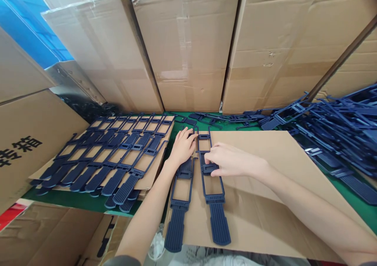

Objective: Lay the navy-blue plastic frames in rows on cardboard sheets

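Observation:
Two columns of dark blue plastic frames with ribbed, paddle-like ends lie on a flat cardboard sheet [265, 219]. My right hand [226, 160] has its fingers curled onto the crosspiece of the right-hand plastic frame [218, 219]. Palm down, my left hand [184, 146] rests over the upper part of the left-hand plastic frame [176, 223], its fingers stretched forward and partly apart. Its fingertips come close to the upper end of the right column. Under both hands, parts of the frames are hidden.
Overlapping rows of like plastic frames [129, 187] cover cardboard on the left. A tangled heap of loose frames [347, 124] lies at the right, with more along the back of the green table [363, 215]. Tall cartons [188, 54] stand behind; another carton [35, 136] stands left.

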Demonstrator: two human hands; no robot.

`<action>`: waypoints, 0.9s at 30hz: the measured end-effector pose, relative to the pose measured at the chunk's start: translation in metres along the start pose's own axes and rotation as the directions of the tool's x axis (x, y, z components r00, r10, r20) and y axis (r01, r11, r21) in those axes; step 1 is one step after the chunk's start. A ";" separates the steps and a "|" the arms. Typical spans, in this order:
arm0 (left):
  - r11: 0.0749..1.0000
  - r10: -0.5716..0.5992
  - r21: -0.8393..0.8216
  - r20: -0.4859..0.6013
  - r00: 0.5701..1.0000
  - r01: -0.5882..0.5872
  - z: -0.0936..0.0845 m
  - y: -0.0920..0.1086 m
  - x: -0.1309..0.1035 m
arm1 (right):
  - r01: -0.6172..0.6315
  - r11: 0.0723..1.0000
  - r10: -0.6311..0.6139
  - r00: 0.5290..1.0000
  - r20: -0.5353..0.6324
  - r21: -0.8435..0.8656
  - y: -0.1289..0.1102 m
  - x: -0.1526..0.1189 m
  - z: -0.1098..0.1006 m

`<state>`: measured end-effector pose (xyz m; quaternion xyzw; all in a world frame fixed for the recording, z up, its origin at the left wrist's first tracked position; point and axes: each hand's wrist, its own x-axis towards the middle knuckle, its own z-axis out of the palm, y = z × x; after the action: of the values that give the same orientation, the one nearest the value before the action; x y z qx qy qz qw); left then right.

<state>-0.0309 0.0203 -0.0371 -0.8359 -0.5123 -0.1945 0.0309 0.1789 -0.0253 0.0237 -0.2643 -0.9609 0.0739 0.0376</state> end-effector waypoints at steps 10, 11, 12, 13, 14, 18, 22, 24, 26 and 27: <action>0.997 -0.051 0.058 0.018 0.999 0.050 0.003 0.004 -0.001 | 0.040 0.999 -0.040 0.999 0.021 0.019 -0.002 0.003 0.005; 0.997 -0.051 0.054 0.021 0.998 0.050 0.003 0.005 -0.001 | 0.050 0.998 -0.051 0.998 0.023 0.033 -0.003 0.003 0.005; 0.997 -0.051 0.051 0.023 0.998 0.050 0.003 0.005 -0.002 | 0.061 0.997 -0.062 0.998 0.024 0.048 -0.004 0.003 0.006; 0.998 -0.051 0.048 0.024 0.998 0.050 0.003 0.005 -0.002 | 0.070 0.996 -0.071 0.997 0.024 0.064 -0.004 0.003 0.007; 0.998 -0.052 0.047 0.024 0.998 0.050 0.003 0.005 -0.002 | 0.075 0.994 -0.077 0.997 0.028 0.077 -0.005 0.004 0.007; 0.998 -0.052 0.043 0.034 0.998 0.050 0.002 0.003 -0.002 | 0.052 0.988 -0.066 0.994 0.092 0.146 -0.008 0.004 0.010; 0.999 -0.044 0.032 0.047 0.998 0.043 0.003 0.002 -0.001 | 0.057 0.985 -0.071 0.994 0.087 0.160 -0.008 0.005 0.012; 0.999 -0.039 0.028 0.046 0.998 0.038 0.003 0.001 0.000 | 0.069 0.990 -0.077 0.995 0.062 0.124 -0.009 0.006 0.013; 0.999 -0.032 0.025 0.044 0.999 0.031 0.003 0.001 0.000 | 0.074 0.993 -0.079 0.995 0.056 0.086 -0.009 0.006 0.013; 0.999 -0.028 0.023 0.043 0.999 0.027 0.003 0.001 0.000 | 0.072 0.995 -0.076 0.995 0.061 0.068 -0.010 0.006 0.013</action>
<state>-0.0290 0.0205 -0.0398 -0.8324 -0.5266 -0.1709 0.0266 0.1670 -0.0320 0.0127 -0.2246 -0.9678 0.1124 0.0184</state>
